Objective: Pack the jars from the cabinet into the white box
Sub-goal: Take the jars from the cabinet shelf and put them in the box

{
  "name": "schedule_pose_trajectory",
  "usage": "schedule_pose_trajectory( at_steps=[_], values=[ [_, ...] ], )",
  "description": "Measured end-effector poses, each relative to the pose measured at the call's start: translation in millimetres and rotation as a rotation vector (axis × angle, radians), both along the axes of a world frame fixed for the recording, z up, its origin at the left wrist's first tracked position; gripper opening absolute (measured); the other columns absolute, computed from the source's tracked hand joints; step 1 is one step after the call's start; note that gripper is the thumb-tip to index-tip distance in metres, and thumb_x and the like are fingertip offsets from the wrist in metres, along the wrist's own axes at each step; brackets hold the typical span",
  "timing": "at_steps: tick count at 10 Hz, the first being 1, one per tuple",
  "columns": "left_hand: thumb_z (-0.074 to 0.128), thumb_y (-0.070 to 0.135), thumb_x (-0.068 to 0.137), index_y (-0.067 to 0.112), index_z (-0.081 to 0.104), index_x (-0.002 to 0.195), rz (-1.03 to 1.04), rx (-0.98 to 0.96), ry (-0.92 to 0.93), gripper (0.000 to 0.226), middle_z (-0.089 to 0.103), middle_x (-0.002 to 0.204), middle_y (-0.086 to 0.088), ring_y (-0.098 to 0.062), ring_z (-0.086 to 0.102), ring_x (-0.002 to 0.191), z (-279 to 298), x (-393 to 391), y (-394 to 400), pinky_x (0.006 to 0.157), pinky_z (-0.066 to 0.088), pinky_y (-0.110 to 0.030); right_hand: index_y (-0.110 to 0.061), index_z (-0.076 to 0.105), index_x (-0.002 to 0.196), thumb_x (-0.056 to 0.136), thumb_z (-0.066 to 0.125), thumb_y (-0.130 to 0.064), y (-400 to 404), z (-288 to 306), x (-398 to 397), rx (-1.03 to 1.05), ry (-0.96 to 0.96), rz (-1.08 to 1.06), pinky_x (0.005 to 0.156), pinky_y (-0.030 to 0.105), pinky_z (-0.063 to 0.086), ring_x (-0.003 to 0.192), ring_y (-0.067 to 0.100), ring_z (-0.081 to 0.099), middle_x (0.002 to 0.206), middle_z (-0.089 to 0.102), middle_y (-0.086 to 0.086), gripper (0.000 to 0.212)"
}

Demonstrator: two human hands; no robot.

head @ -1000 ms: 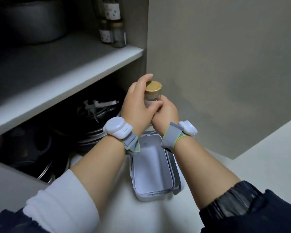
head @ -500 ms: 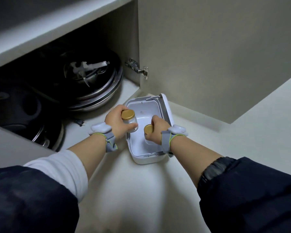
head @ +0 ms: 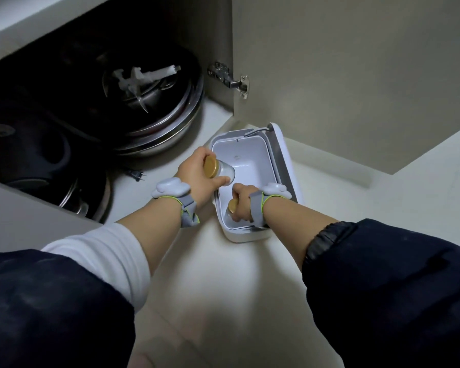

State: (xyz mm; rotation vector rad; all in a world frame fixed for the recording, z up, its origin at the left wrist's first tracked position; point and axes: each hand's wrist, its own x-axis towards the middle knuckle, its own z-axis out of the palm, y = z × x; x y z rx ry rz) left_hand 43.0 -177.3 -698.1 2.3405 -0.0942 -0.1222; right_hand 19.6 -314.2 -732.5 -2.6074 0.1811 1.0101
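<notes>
Left grip: the left hand (head: 197, 173) is wrapped around a small jar (head: 219, 170), fingers on the gold lid (head: 210, 167) and thumb along the glass body, the jar tipped on its side above the near-left rim of the box.
Right grip: the right hand (head: 243, 201) is closed over a second jar (head: 232, 211), which sits low inside the box at its near end; only its gold lid and a bit of glass show.
Handling: by their look the jars are glass, so stiff, smooth and breakable; small enough to be light for one hand. Taking hold around the body just under the lid looks safest, as the lid alone may turn or slip.
Box: the white box (head: 252, 236) stands open on the pale floor (head: 223, 288), its lid (head: 284, 160) swung to the right; the far half inside is bare.
Surroundings: the cabinet door (head: 343, 62) stands open behind; stacked pans (head: 157, 128) lie on the lower shelf to the left.
Risk: glass knocking glass as the two jars come together.
</notes>
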Motion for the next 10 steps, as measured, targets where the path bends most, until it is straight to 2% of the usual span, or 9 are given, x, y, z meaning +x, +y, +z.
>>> schedule_pose_trajectory(
  at_steps=[1, 2, 3, 4, 5, 6, 7, 8, 10],
  values=[
    [0.085, 0.036, 0.06, 0.035, 0.051, 0.095, -0.034, 0.012, 0.008, 0.048, 0.057, 0.085, 0.011, -0.019, 0.054, 0.079, -0.8, -1.4, 0.2, 0.068, 0.042, -0.027, -0.033, 0.041, 0.081, 0.054, 0.055, -0.044, 3.0, -21.7, 5.3, -0.007, 0.076, 0.012, 0.088, 0.044, 0.053, 0.097, 0.036, 0.061, 0.097, 0.063, 0.005, 0.033],
    [0.086, 0.028, 0.062, 0.022, 0.057, 0.101, -0.062, -0.006, 0.008, 0.049, 0.057, 0.089, 0.007, -0.018, 0.051, 0.08, -0.6, -1.8, -0.9, 0.07, 0.037, -0.025, -0.027, 0.04, 0.075, 0.06, 0.038, -0.044, 3.1, -24.7, 1.4, -0.043, 0.12, 0.055, 0.099, 0.04, 0.044, 0.108, 0.031, 0.055, 0.105, 0.058, 0.003, 0.022],
    [0.087, 0.024, 0.062, 0.016, 0.06, 0.104, -0.07, -0.015, 0.008, 0.051, 0.057, 0.09, 0.005, -0.018, 0.052, 0.082, 1.7, -3.1, -3.0, 0.071, 0.038, -0.025, -0.031, 0.051, 0.104, 0.078, 0.051, -0.036, 2.8, -6.5, -5.9, -0.046, 0.148, 0.128, 0.092, 0.03, 0.041, 0.097, 0.024, 0.049, 0.123, 0.058, 0.0, 0.027],
    [0.087, 0.023, 0.063, 0.014, 0.06, 0.105, -0.081, -0.005, 0.013, 0.052, 0.057, 0.09, 0.004, -0.018, 0.051, 0.082, 2.7, -3.9, -3.7, 0.071, 0.037, -0.024, -0.025, 0.054, 0.123, 0.088, 0.057, -0.028, -5.8, 10.3, -1.5, -0.056, 0.153, 0.176, 0.074, 0.023, 0.041, 0.092, 0.022, 0.048, 0.123, 0.061, -0.001, 0.034],
    [0.087, 0.024, 0.063, 0.016, 0.06, 0.108, -0.112, 0.027, 0.002, 0.053, 0.053, 0.095, 0.004, -0.018, 0.051, 0.087, 1.6, -1.5, -3.4, 0.073, 0.034, -0.022, -0.012, 0.061, 0.126, 0.084, 0.067, -0.012, -13.3, 28.9, 0.0, 0.016, 0.22, 0.16, 0.089, 0.03, 0.051, 0.094, 0.025, 0.06, 0.119, 0.066, 0.008, 0.043],
    [0.086, 0.025, 0.063, 0.019, 0.06, 0.114, -0.133, 0.059, -0.035, 0.057, 0.047, 0.107, 0.0, -0.019, 0.05, 0.097, 1.2, 2.4, -4.6, 0.077, 0.03, -0.017, -0.002, 0.066, 0.112, 0.08, 0.068, -0.003, -28.5, 39.0, 25.6, 0.113, 0.151, -0.018, 0.082, 0.038, 0.061, 0.092, 0.029, 0.073, 0.108, 0.072, 0.016, 0.032],
    [0.086, 0.028, 0.063, 0.023, 0.05, 0.13, -0.165, 0.09, 0.004, 0.076, 0.047, 0.109, 0.003, -0.015, 0.049, 0.096, 8.0, 0.1, -14.2, 0.078, 0.031, -0.018, -0.009, 0.06, 0.098, 0.088, 0.055, -0.004, -38.4, 65.2, 42.8, 0.299, -0.111, -0.3, 0.052, 0.025, 0.057, 0.063, 0.025, 0.069, 0.088, 0.069, 0.014, 0.012],
    [0.088, 0.025, 0.058, 0.026, 0.036, 0.138, -0.2, 0.025, 0.06, 0.095, 0.055, 0.091, 0.009, -0.017, 0.057, 0.084, 9.8, -4.4, -26.6, 0.072, 0.037, -0.023, -0.016, 0.056, 0.1, 0.086, 0.049, -0.005, -30.0, 80.0, 34.2, 0.489, -0.164, -0.346, 0.05, 0.023, 0.043, 0.055, 0.021, 0.06, 0.085, 0.062, 0.008, 0.019],
    [0.089, 0.019, 0.056, 0.032, 0.023, 0.144, -0.305, 0.019, 0.1, 0.111, 0.054, 0.083, 0.017, -0.017, 0.058, 0.084, 3.6, -7.5, -33.2, 0.078, 0.045, -0.025, -0.011, 0.06, 0.106, 0.072, 0.068, -0.027, -27.0, 67.3, 18.5, 0.3, -0.135, -0.168, 0.059, 0.027, 0.049, 0.056, 0.019, 0.06, 0.08, 0.066, 0.004, 0.039]
  ],
)
